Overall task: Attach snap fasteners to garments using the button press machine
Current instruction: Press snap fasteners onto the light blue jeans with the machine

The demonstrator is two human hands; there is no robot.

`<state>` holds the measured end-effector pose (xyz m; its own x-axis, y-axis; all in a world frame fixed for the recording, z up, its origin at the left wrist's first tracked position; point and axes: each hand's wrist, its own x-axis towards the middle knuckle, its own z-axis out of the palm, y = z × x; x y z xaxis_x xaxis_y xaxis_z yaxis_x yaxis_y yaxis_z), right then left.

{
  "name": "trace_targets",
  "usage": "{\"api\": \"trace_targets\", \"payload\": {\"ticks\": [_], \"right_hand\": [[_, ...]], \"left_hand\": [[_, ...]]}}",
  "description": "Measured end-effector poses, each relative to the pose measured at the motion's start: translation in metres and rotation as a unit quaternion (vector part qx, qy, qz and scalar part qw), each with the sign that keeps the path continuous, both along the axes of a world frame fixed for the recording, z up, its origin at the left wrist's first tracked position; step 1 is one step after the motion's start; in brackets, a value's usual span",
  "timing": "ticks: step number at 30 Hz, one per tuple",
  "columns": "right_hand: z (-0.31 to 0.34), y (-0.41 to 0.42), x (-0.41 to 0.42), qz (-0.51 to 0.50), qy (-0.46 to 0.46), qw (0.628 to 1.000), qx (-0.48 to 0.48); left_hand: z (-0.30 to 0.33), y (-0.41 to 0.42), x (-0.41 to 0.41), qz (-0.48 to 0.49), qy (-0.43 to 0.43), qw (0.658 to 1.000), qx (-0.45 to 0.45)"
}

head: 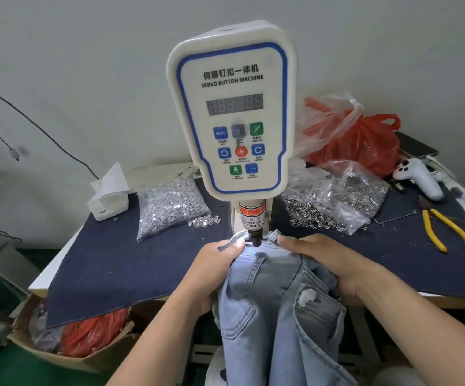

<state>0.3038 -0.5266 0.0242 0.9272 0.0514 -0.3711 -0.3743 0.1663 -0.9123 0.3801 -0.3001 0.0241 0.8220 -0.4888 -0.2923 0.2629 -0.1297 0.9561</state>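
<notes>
The waistband of the pale blue jeans (pixel 270 291) lies under the black punch (pixel 254 238) of the button press machine (pixel 232 112), and the legs hang down off the front edge of the counter (pixel 120 263) toward me. My left hand (pixel 214 270) grips the waistband just left of the punch, thumb on top and fingers (pixel 232 247) curled round the edge of the denim. My right hand (pixel 334 260) holds the cloth on the other side, fingertips pressed on the band just beside a belt loop (pixel 275 235), the rest of the fingers wrapped over the bunched fabric. The machine's white head with its blue-edged button panel stands upright right behind my hands. On the dark cloth covering the counter, a clear bag of silver fasteners (pixel 170 207) sits to the left of the machine with a white tissue pack (pixel 108 196) beyond it. To the right lie more bags of metal rings (pixel 337 204), a red plastic bag (pixel 359 143), a white handheld controller (pixel 417 176) and yellow-handled pliers (pixel 445 229).
</notes>
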Motion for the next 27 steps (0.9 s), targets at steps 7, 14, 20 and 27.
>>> {"api": "trace_targets", "payload": {"ticks": [7, 14, 20, 27], "right_hand": [[-0.004, -0.005, 0.007, 0.016, -0.001, 0.998, -0.057], [-0.007, -0.009, 0.009, -0.007, -0.019, 0.998, -0.062], [-0.002, -0.011, 0.015, 0.026, -0.032, 0.992, -0.121], [-0.007, -0.012, 0.021, 0.052, -0.029, 0.991, -0.119]], "left_hand": [[-0.008, -0.003, 0.014, 0.013, -0.148, 0.975, 0.163], [-0.011, 0.000, 0.021, 0.017, -0.192, 0.966, 0.172], [-0.005, 0.000, 0.026, 0.008, -0.104, 0.989, 0.102], [-0.022, 0.000, 0.034, 0.024, -0.160, 0.974, 0.159]]}}
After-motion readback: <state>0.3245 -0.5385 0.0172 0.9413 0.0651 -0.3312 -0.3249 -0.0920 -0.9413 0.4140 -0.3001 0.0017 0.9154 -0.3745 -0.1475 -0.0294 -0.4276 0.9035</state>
